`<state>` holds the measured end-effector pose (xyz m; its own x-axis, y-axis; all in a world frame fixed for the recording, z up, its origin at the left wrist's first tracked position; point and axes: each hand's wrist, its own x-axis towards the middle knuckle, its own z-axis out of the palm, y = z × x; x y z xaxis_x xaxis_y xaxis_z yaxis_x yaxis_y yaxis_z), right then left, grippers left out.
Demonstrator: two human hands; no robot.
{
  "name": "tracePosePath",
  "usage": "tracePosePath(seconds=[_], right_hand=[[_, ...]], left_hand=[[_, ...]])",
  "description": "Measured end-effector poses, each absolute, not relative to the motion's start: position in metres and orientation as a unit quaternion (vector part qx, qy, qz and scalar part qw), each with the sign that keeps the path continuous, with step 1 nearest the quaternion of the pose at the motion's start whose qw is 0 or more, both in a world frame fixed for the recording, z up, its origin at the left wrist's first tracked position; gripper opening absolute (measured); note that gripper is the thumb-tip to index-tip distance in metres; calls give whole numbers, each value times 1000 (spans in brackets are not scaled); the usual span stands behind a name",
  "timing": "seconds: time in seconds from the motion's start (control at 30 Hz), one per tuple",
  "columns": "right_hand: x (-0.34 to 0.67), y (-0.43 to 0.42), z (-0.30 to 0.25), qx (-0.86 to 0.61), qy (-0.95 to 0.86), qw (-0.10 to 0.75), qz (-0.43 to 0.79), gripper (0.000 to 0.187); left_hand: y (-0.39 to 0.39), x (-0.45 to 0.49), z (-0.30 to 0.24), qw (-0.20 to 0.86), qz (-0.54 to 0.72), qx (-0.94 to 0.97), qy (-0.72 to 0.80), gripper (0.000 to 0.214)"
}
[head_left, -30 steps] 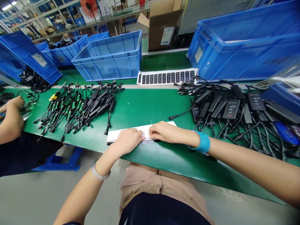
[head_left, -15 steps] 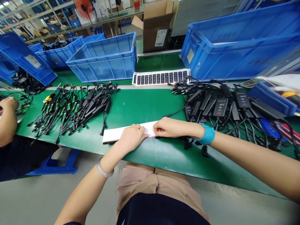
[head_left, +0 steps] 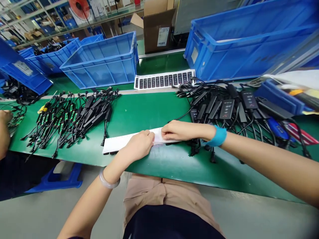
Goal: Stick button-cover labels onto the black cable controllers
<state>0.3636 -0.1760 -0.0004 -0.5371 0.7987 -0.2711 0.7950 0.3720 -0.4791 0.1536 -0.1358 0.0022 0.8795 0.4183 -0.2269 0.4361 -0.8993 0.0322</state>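
Observation:
A long white label sheet (head_left: 119, 143) lies near the front edge of the green table, its plain side up, with dark patches showing along its lower left edge. My left hand (head_left: 141, 143) is closed over the middle of it, thumb and fingers pinching its near edge. Just to the right, my right hand (head_left: 175, 130) is curled shut on the sheet's right part; its fingertips are partly hidden. Beside my right wrist, with its teal band (head_left: 217, 136), lies a pile of black cable controllers (head_left: 226, 109).
Bare circuit boards with cables (head_left: 58, 116) and black cased controllers (head_left: 96, 111) lie at left. A sheet of black labels (head_left: 164, 80) rests before two blue crates (head_left: 99, 68) (head_left: 244, 58). Another person's hand (head_left: 5, 116) is at far left.
The view has shifted slightly, moving the scene left. Both hands stay on the white label sheet, and my right fingers have moved slightly, with more of the sheet's right end showing beneath them.

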Motion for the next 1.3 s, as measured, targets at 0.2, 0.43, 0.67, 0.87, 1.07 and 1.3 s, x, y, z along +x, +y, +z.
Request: tracePosePath(seconds=[0.2,0.43,0.67,0.87,1.07,1.3], right_hand=[[369,-184,-3,-476,-836,25,273,18],[364,-194,-5,-514,-828,23,224,22],[365,-191,-10,-538,-819,19,201,19],[371,-184,-14,-500,-835,37,225,17],[373,-175,-16,-504,-829,-4,241,14],[377,-171,-22,-511,-825,3,241,19]], left_hand=[[-144,173,-4,45,-103,968,224,30],[-139,190,-14,51,-136,965,216,28],[-127,191,-10,94,-151,958,224,30],[-107,162,6,163,-127,964,169,19],[-106,162,1,129,-134,955,230,19],[-92,155,14,203,-147,946,203,11]])
